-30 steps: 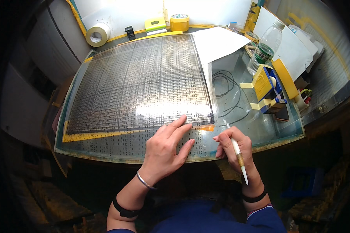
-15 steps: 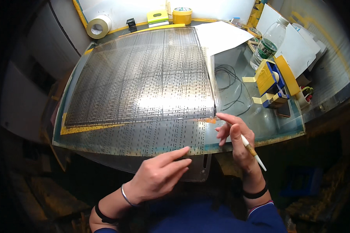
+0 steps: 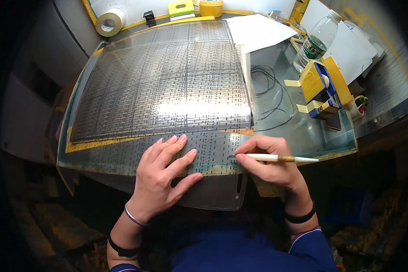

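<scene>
the left hand (image 3: pixel 161 174) rests spread on the dotted clear film (image 3: pixel 213 147) at the near edge of the glass table (image 3: pixel 310 136), while the right hand (image 3: pixel 273 164) pinches a slim white-handled tool (image 3: pixel 306 159) over the film's right part.

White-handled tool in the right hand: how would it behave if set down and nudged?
The white-handled tool would likely roll; it looks slim and rounded. Probably light for its length, since the right hand just pinches it near one end. Likely stiff too: it runs straight toward its tapering end.

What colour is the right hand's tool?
The tool is mostly white with a brownish band; best in the head view.
</scene>
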`<state>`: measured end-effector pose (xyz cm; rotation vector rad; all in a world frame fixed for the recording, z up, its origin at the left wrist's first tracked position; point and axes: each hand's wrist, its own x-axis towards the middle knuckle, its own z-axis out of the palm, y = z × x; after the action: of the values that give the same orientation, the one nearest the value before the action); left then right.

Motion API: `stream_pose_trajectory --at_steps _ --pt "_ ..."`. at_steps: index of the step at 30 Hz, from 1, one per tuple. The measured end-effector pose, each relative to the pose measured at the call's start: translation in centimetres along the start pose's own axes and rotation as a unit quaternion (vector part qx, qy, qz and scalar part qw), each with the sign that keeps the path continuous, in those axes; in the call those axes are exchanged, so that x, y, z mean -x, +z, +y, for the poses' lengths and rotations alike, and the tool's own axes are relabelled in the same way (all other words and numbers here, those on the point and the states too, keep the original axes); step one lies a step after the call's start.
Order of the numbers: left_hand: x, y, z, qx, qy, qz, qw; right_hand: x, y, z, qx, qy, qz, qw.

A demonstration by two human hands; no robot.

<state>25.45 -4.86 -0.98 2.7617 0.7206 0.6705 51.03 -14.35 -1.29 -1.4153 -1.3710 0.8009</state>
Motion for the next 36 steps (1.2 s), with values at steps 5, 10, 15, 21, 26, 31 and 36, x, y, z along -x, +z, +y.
stream_pose_trajectory --at_steps 5,10,15,21,26,31,36 --pt "-0.7 1.2 -0.5 0.027 0.003 0.062 0.998 0.0 0.9 0.7 -0.007 -0.031 0.042 0.999" --pt "-0.6 1.6 -0.6 0.017 0.001 0.076 0.997 0.0 1.3 0.7 0.005 -0.017 0.055 0.998" --pt "-0.9 1.5 -0.3 0.012 -0.006 0.067 0.998 0.2 1.0 0.7 0.033 -0.025 0.043 0.998" --pt "-0.8 1.4 -0.3 0.014 -0.01 0.064 0.998 0.1 1.3 0.9 0.024 -0.028 0.054 0.998" --pt "-1.0 1.4 -0.2 0.017 -0.011 0.063 0.998 0.2 1.0 0.2 -0.017 0.006 0.033 0.999" --pt "-1.0 1.4 -0.1 0.014 -0.014 0.063 0.998 0.2 0.3 -0.3 0.059 -0.052 -0.009 0.997" --pt "-0.8 1.3 -0.1 0.008 -0.016 0.056 0.998 0.5 -0.7 -0.6 -0.096 0.05 -0.044 0.993"
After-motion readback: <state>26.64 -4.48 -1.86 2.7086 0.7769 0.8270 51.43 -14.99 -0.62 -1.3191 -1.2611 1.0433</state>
